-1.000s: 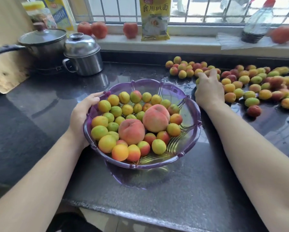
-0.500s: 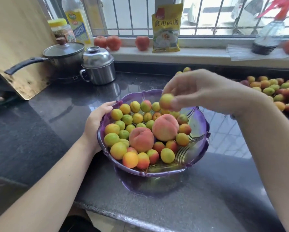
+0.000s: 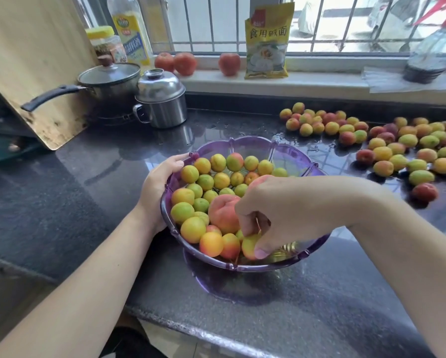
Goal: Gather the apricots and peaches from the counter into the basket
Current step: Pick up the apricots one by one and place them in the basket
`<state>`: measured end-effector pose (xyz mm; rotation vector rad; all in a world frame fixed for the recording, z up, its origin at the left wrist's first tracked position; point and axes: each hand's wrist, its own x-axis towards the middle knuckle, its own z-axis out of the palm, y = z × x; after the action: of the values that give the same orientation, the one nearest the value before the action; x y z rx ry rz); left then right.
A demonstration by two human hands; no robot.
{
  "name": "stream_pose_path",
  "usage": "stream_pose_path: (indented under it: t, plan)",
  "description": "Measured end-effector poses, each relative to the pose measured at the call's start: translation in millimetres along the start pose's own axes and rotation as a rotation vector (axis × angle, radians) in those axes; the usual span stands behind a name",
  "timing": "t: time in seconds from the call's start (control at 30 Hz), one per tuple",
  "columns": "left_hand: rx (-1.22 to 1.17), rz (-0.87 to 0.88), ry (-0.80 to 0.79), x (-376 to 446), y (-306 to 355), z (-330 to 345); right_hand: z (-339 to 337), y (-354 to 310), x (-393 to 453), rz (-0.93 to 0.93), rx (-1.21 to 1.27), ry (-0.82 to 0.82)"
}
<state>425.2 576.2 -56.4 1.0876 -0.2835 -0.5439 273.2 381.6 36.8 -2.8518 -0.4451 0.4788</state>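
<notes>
Fingers (image 3: pixel 262 250) of the right hand (image 3: pixel 281 210) are curled down into the purple basket (image 3: pixel 289 151), pinching a yellowish apricot (image 3: pixel 249 245) right at the near rim, so they're clamped on that one fruit. It sits low among the rest, just beside a red-orange one. Left hand (image 3: pixel 157 187) grips the basket's left rim, thumb hooked over the edge. Basket is pretty full already: lots of green-yellow apricots plus a big pink peach (image 3: pixel 223 213) in the middle, touching the right hand's knuckles. It sits on the dark speckled worktop (image 3: pixel 61 202), which looks wet behind it. Off to the right there's a big scatter of loose apricots (image 3: pixel 397 146) lying on the worktop, well apart from the basket. Further back, a lidded pot (image 3: pixel 108 81) and steel steamer pot (image 3: pixel 162 99) on the left, three red fruits and a yellow packet (image 3: pixel 267 42) on the windowsill.
</notes>
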Motion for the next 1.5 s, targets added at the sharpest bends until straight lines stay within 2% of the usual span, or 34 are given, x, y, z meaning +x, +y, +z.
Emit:
stream_pose_path:
  t: [0.2, 0.43, 0.53, 0.57, 0.63, 0.7, 0.77, 0.83, 0.9, 1.03, 1.2, 1.27, 1.5]
  plan:
    - [0.028, -0.006, 0.049, 0, 1, 0, 2, 1, 1, -0.048, 0.014, -0.013]
    - [0.024, -0.034, 0.072, -1, 1, 1, 4, -1, -1, -0.013, -0.03, -0.026]
    - [0.037, -0.038, 0.074, -2, 2, 2, -14, 8, -9, 0.032, 0.089, -0.015]
    - [0.043, -0.04, 0.076, -2, 2, 3, -22, 17, -12, 0.046, 0.15, 0.058]
    - [0.051, -0.041, 0.082, -2, 3, 4, -32, 48, -15, 0.124, 0.236, 0.34]
    - [0.056, -0.04, 0.083, -2, 3, 4, -31, 90, -16, 0.355, 0.29, 0.686]
    - [0.063, -0.038, 0.085, -3, 4, 5, -16, 131, -16, 0.675, 0.15, 0.884]
    - [0.069, -0.035, 0.09, -4, 4, 6, 9, 159, -17, 0.917, -0.174, 0.863]
    - [0.078, -0.032, 0.093, -4, 4, 6, 32, 175, -17, 1.011, -0.321, 0.77]
    - [0.08, -0.031, 0.099, -4, 4, 5, 48, 189, -14, 1.063, -0.348, 0.475]
    - [0.071, -0.029, 0.084, -2, 4, 3, 40, 193, -14, 1.08, -0.41, 0.295]
    - [0.065, -0.03, 0.071, -2, 3, 2, 40, 193, -15, 1.092, -0.414, 0.301]
    - [0.02, -0.027, 0.061, 2, 0, -1, 32, 188, -21, 0.981, -0.35, 0.542]
